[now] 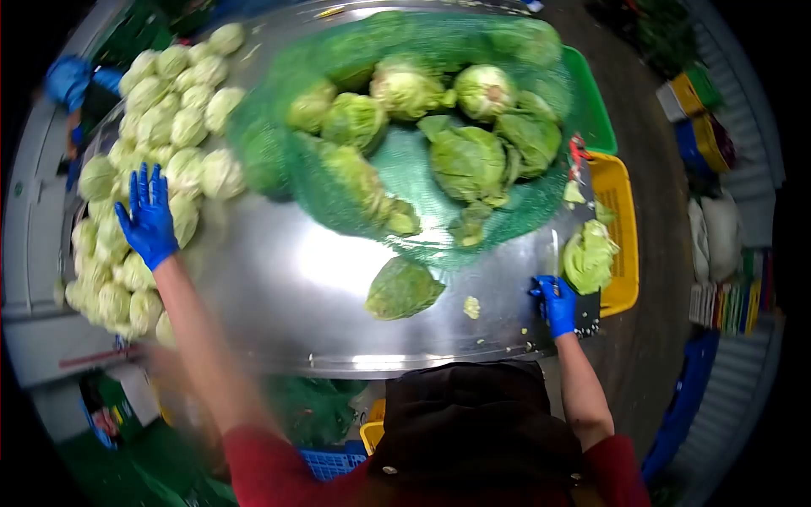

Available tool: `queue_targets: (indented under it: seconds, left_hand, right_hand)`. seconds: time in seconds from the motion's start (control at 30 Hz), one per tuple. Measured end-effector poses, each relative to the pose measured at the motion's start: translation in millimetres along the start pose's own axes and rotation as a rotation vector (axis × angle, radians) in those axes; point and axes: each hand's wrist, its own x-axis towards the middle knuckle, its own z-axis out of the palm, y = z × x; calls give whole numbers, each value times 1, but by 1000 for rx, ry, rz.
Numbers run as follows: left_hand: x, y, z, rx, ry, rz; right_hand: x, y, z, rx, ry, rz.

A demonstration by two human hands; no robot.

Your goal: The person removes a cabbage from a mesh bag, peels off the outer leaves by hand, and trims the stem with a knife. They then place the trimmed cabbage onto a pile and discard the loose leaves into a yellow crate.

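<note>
Fingers of left hand (152, 232), spread open over piled pale cabbages (155, 125), apparently trimmed; those of right hand (558, 308), curled beside light-green leaves (590, 258), grip unclear; leafy cabbages (467, 160), seemingly untrimmed, in green net (262, 156) on table (279, 287).

Blue gloves (151, 221); red short sleeves (266, 466); dark apron (469, 431), metallic studs (389, 470).

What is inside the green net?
Inside the net are whole cabbages, some with loose outer leaves. Folded mesh covers those at the far edge and left side, so I cannot tell their exact number or condition.
</note>
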Motion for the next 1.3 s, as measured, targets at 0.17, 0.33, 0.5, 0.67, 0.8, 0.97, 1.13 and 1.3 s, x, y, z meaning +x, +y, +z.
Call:
queue_targets:
  seconds: [0.17,0.33,0.5,0.67,0.8,0.97,1.13,1.3]
  left_hand:
    - [-52,-143,52,76,-421,-556]
    - [-138,-268,159,724,-645,-511]
    - [-143,-334,251,1061,-845,11]
    - [-153,-366,253,1387,-829,-200]
    - [-219,-331,236,1311,-749,38]
    - [-326,-279,220,1300,-676,294]
    - [-348,-275,208,1342,-406,166]
    - [-304,-286,211,1490,-341,1]
  right_hand:
    - [14,8,-3,66,-9,42]
    - [26,28,-1,172,83,60]
    - [28,44,-6,230,11,-92]
    - [25,42,-5,318,-10,-74]
    - [23,39,-10,330,-89,-8]
    - [23,39,-12,334,-129,-43]
    - [32,27,-19,365,-232,39]
    - [53,-36,-6,-111,-259,-469]
